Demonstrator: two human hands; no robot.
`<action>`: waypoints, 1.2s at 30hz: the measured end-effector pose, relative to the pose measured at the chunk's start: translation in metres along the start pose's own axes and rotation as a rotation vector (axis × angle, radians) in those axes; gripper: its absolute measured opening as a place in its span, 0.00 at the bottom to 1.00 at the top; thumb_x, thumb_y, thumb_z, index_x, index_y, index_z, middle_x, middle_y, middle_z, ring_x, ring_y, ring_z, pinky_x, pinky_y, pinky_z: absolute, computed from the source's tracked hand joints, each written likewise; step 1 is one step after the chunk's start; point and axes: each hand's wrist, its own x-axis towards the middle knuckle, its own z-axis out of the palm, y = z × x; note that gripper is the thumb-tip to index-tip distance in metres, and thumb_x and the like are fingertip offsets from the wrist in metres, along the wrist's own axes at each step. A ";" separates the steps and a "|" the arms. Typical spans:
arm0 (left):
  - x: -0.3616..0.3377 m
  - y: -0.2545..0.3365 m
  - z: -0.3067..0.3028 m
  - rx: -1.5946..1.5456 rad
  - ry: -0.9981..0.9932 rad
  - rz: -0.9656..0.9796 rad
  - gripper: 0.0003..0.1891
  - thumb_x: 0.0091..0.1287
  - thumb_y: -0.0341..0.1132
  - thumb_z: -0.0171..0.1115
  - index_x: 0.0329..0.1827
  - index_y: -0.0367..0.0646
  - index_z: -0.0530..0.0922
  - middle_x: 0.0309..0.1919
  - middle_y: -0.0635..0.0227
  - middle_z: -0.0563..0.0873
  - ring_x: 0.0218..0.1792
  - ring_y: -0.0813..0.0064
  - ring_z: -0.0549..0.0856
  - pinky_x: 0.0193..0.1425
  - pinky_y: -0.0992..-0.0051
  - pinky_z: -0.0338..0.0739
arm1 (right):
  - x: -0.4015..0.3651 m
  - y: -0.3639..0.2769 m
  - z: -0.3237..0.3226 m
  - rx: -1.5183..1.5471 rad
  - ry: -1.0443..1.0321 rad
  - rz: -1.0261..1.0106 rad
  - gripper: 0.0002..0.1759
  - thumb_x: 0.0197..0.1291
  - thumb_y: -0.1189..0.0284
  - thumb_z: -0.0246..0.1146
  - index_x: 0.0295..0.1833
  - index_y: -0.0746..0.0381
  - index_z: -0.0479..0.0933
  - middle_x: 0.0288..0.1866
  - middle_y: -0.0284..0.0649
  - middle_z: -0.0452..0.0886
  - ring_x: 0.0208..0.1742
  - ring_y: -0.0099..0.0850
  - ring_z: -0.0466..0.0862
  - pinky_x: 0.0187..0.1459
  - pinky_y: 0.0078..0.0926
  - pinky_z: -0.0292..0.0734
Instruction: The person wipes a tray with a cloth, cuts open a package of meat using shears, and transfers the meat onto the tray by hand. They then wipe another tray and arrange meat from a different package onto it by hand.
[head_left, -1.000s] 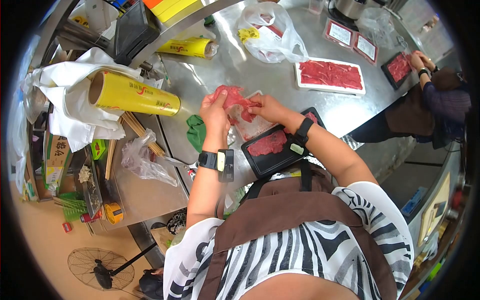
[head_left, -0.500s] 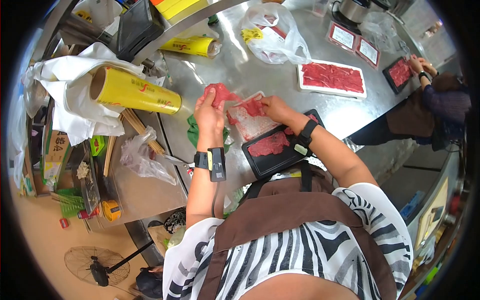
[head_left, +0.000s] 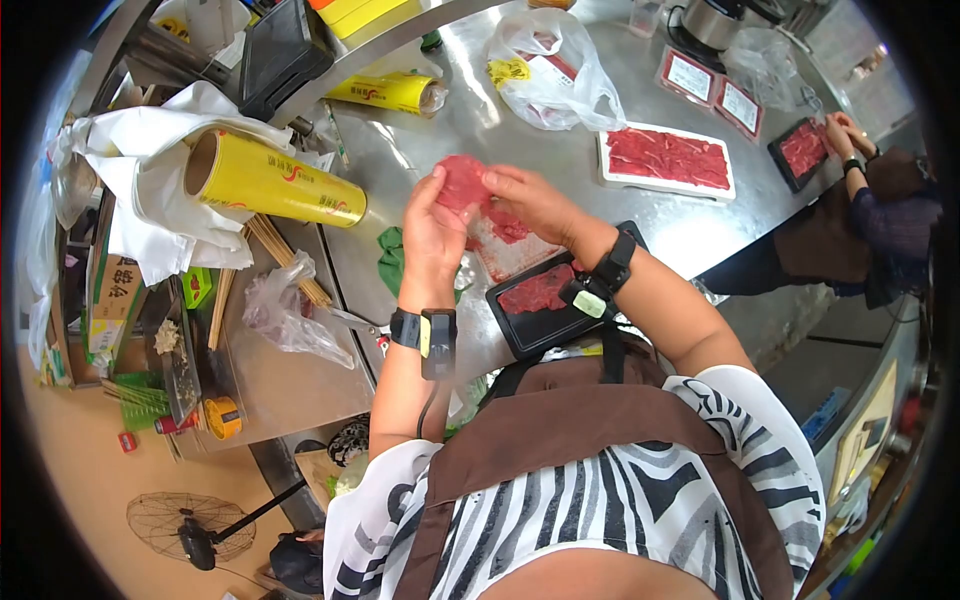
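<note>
A thin slice of raw red meat (head_left: 464, 184) is spread between my two hands above the metal table. My left hand (head_left: 432, 235) grips its left side, thumb on top. At its right edge, the fingers of my right hand (head_left: 535, 205) pinch the slice. Beneath my hands lies a white tray (head_left: 505, 257) with a few meat pieces (head_left: 508, 224) at its far end, partly covered by my right hand. Closer to me sits a black tray (head_left: 550, 331) with meat slices (head_left: 538, 290) in it; my right wrist hides part of it.
A white tray of meat (head_left: 666, 160) stands at right, near a plastic bag (head_left: 553, 75) and labelled packs (head_left: 710, 88). A co-worker's hands (head_left: 845, 135) are at a black meat tray (head_left: 800, 152). Yellow film rolls (head_left: 280, 180), scissors (head_left: 355, 322) and skewers (head_left: 285, 260) lie left.
My right hand has moved from the white tray up and left to the meat slice. The slice, bunched in my left hand before, is now spread out between both hands.
</note>
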 end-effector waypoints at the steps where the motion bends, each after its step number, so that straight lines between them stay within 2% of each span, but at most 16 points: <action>1: -0.003 -0.003 0.001 0.101 -0.006 0.003 0.08 0.70 0.36 0.60 0.48 0.43 0.76 0.45 0.65 0.86 0.46 0.71 0.85 0.48 0.67 0.79 | 0.001 -0.002 0.000 0.188 -0.016 0.051 0.24 0.65 0.64 0.64 0.63 0.62 0.72 0.54 0.35 0.78 0.53 0.24 0.78 0.54 0.26 0.74; 5: -0.016 -0.011 -0.017 0.462 -0.016 -0.057 0.08 0.70 0.36 0.61 0.47 0.44 0.78 0.42 0.70 0.86 0.42 0.78 0.85 0.43 0.75 0.78 | -0.006 -0.005 -0.012 0.004 -0.097 0.014 0.18 0.64 0.67 0.65 0.56 0.61 0.75 0.46 0.33 0.80 0.45 0.23 0.80 0.46 0.24 0.77; 7: -0.023 -0.014 -0.023 0.535 -0.004 -0.068 0.08 0.69 0.36 0.62 0.47 0.44 0.78 0.40 0.72 0.86 0.40 0.80 0.85 0.42 0.77 0.77 | -0.015 -0.002 -0.019 -0.085 -0.071 0.096 0.11 0.62 0.71 0.67 0.48 0.60 0.76 0.40 0.31 0.80 0.37 0.21 0.80 0.40 0.20 0.76; 10: -0.029 -0.018 -0.030 0.605 0.004 -0.087 0.09 0.68 0.33 0.64 0.48 0.44 0.77 0.38 0.73 0.85 0.38 0.82 0.84 0.42 0.79 0.76 | -0.025 0.009 -0.028 0.017 -0.110 0.040 0.09 0.60 0.73 0.68 0.43 0.60 0.76 0.36 0.30 0.80 0.36 0.20 0.79 0.37 0.18 0.74; 12: -0.029 -0.020 -0.039 0.600 0.001 -0.101 0.09 0.66 0.31 0.65 0.48 0.44 0.77 0.37 0.73 0.85 0.37 0.82 0.83 0.42 0.80 0.76 | -0.036 0.010 -0.031 -0.020 -0.092 0.042 0.08 0.60 0.74 0.68 0.43 0.60 0.76 0.35 0.30 0.80 0.35 0.20 0.79 0.37 0.18 0.73; 14: -0.029 -0.024 -0.053 0.592 -0.165 -0.028 0.10 0.64 0.26 0.66 0.47 0.42 0.77 0.38 0.71 0.85 0.38 0.82 0.83 0.44 0.81 0.76 | -0.048 0.005 -0.032 -0.055 -0.074 0.043 0.08 0.60 0.74 0.67 0.43 0.60 0.76 0.33 0.29 0.80 0.34 0.20 0.79 0.37 0.18 0.73; 15: -0.031 -0.025 -0.052 0.592 -0.168 -0.032 0.10 0.64 0.26 0.66 0.47 0.42 0.77 0.38 0.71 0.85 0.38 0.82 0.83 0.44 0.81 0.76 | -0.053 0.002 -0.032 -0.075 -0.088 0.057 0.07 0.61 0.75 0.67 0.43 0.61 0.77 0.33 0.30 0.80 0.34 0.19 0.79 0.37 0.18 0.73; 20: -0.039 -0.024 -0.041 0.665 -0.228 -0.153 0.14 0.62 0.21 0.65 0.50 0.38 0.78 0.39 0.69 0.85 0.40 0.82 0.82 0.45 0.81 0.76 | -0.072 -0.005 -0.036 -0.236 0.003 0.121 0.06 0.61 0.76 0.66 0.43 0.62 0.79 0.34 0.31 0.81 0.33 0.18 0.78 0.35 0.17 0.72; 23: -0.039 -0.031 -0.047 0.748 -0.304 -0.244 0.15 0.62 0.21 0.65 0.52 0.37 0.78 0.39 0.69 0.85 0.40 0.81 0.83 0.45 0.80 0.78 | -0.083 -0.005 -0.040 -0.234 0.031 0.146 0.09 0.60 0.72 0.67 0.45 0.63 0.81 0.32 0.30 0.80 0.29 0.17 0.75 0.28 0.16 0.67; 25: -0.039 -0.038 -0.047 0.801 -0.313 -0.243 0.13 0.62 0.21 0.65 0.50 0.36 0.79 0.39 0.70 0.85 0.40 0.82 0.83 0.44 0.80 0.78 | -0.089 -0.018 -0.040 -0.416 0.012 0.323 0.07 0.62 0.73 0.66 0.44 0.63 0.80 0.29 0.28 0.79 0.24 0.14 0.72 0.20 0.14 0.63; 27: -0.039 -0.046 -0.051 0.848 -0.304 -0.258 0.12 0.62 0.21 0.65 0.49 0.36 0.79 0.38 0.70 0.85 0.39 0.82 0.82 0.43 0.80 0.79 | -0.093 -0.024 -0.038 -0.473 0.011 0.315 0.07 0.63 0.72 0.65 0.45 0.62 0.80 0.27 0.27 0.79 0.24 0.14 0.72 0.19 0.14 0.62; 31: -0.035 -0.049 -0.058 1.110 -0.357 -0.093 0.06 0.62 0.22 0.65 0.41 0.37 0.80 0.33 0.74 0.84 0.35 0.86 0.80 0.41 0.81 0.77 | -0.096 -0.012 -0.040 -0.558 0.060 0.279 0.06 0.63 0.73 0.63 0.45 0.60 0.81 0.25 0.28 0.77 0.22 0.14 0.71 0.18 0.13 0.61; 33: -0.044 -0.046 -0.056 1.104 -0.311 -0.140 0.06 0.61 0.22 0.65 0.40 0.38 0.80 0.34 0.72 0.84 0.36 0.82 0.81 0.43 0.78 0.77 | -0.097 -0.005 -0.039 -0.612 0.063 0.134 0.05 0.65 0.74 0.62 0.44 0.61 0.80 0.24 0.27 0.77 0.21 0.12 0.70 0.17 0.13 0.61; 34: -0.047 -0.045 -0.054 1.202 -0.320 0.027 0.06 0.60 0.22 0.64 0.40 0.38 0.80 0.35 0.70 0.84 0.37 0.79 0.81 0.44 0.78 0.76 | -0.100 -0.014 -0.031 -0.659 0.084 0.157 0.04 0.63 0.76 0.62 0.43 0.62 0.80 0.28 0.31 0.78 0.25 0.18 0.75 0.22 0.17 0.66; 35: -0.050 -0.043 -0.050 1.295 -0.328 0.204 0.07 0.59 0.22 0.64 0.39 0.39 0.80 0.35 0.68 0.84 0.39 0.76 0.82 0.46 0.77 0.76 | -0.100 -0.007 -0.033 -0.661 0.077 0.160 0.04 0.63 0.76 0.62 0.43 0.62 0.80 0.28 0.31 0.78 0.25 0.18 0.75 0.22 0.17 0.66; 36: -0.059 -0.041 -0.045 1.372 -0.361 0.351 0.08 0.56 0.21 0.64 0.38 0.41 0.80 0.37 0.65 0.83 0.42 0.67 0.82 0.49 0.73 0.76 | -0.100 0.005 -0.037 -0.891 0.025 -0.229 0.05 0.60 0.78 0.63 0.42 0.62 0.79 0.31 0.34 0.78 0.30 0.24 0.77 0.27 0.20 0.69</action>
